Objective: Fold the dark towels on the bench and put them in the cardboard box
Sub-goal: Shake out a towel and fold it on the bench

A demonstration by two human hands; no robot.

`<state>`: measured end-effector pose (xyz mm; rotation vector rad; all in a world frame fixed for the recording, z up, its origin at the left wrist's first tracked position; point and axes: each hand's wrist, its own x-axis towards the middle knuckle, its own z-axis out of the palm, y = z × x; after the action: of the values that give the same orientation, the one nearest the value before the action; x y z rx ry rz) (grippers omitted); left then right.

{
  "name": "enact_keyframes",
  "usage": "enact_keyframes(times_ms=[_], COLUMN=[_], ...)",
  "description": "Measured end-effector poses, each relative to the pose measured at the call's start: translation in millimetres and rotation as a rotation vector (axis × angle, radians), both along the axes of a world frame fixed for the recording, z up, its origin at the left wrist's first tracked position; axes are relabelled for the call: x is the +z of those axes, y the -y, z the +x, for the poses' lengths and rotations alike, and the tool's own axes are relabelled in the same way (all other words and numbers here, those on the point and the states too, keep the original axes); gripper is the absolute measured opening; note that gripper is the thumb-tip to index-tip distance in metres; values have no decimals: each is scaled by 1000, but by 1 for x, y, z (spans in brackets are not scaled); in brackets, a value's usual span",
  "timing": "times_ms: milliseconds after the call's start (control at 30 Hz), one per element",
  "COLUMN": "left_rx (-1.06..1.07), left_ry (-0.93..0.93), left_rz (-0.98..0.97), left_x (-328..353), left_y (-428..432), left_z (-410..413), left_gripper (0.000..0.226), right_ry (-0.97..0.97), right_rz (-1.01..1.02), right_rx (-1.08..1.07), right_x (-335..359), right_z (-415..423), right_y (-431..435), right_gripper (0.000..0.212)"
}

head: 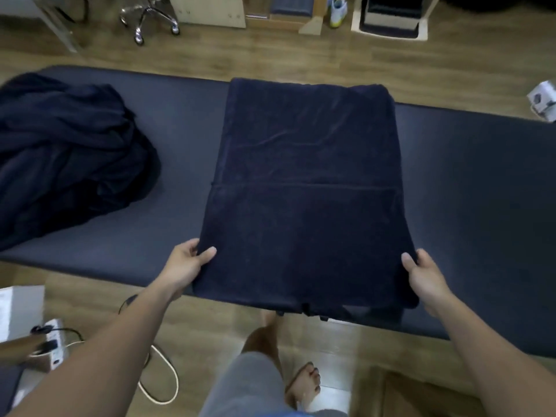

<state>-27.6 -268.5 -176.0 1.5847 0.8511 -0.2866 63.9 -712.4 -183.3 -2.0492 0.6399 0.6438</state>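
A person in grey shorts (246, 386) stands at a dark padded tabletop (180, 139), seen from a head-worn camera, with a dark navy towel (307, 191) spread flat across it from the far edge to the near one. Both hands grip the towel's near end. The left hand (185, 267) pinches the near-left corner, thumb on top of the cloth and fingers curled beneath it. The right hand (425, 276) holds the near-right corner the same way, thumb pressed on the upper face. The near edge of the towel hangs just past the front of the tabletop, and the person's foot (304, 383) shows on the floor below. A straight line crosses the towel about halfway along its length, where one layer's edge lies over another. To the left, well apart from the spread towel, a heap of dark towels (66, 152) lies rumpled on the same tabletop. On the wooden floor (301, 61) at lower left sit a white power strip (52, 341) and a looped pale cable (162, 383). Beyond the tabletop are the chrome base of a wheeled chair (150, 18) and pale wooden furniture (210, 10); a small white box (543, 99) sits at the far right. A brown shape (421, 395) at the lower right edge, partly behind the right forearm, is too cropped to identify.
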Motion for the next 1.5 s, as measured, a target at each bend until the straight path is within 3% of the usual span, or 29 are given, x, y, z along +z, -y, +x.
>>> enact_keyframes(times_ms=[133, 300, 467, 600, 933, 1167, 1267, 1400, 1500], left_rx=[126, 32, 45, -26, -72, 36, 118, 13, -62], left_ry=[115, -37, 88, -17, -183, -241, -285, -361, -420], left_rz=[52, 38, 153, 194, 299, 113, 25, 155, 188], left_x=[5, -12, 1, -18, -18, -11, -9, 2, 14], left_y=[8, 17, 22, 23, 27, 46, 43, 44, 35], left_z=[-21, -55, -58, -77, -94, -131, -149, -181, -191], left_gripper=[9, 15, 14, 24, 18, 11, 22, 34, 29], right_ry=[167, -20, 69, -48, -12, -64, -55, -181, -379], right_rz=[-40, -28, -145, -150, -240, -203, -227, -323, -232], right_rx=[-35, 29, 87, 77, 60, 82, 148, 209, 216], right_x=[12, 8, 7, -10, -8, -1, 7, 16, 40], right_z=[-29, -51, -68, -99, -105, -132, -147, -173, -180], right_y=[-5, 11, 24, 26, 26, 38, 46, 61, 70], right_gripper=[21, 27, 24, 23, 27, 22, 21, 24, 27])
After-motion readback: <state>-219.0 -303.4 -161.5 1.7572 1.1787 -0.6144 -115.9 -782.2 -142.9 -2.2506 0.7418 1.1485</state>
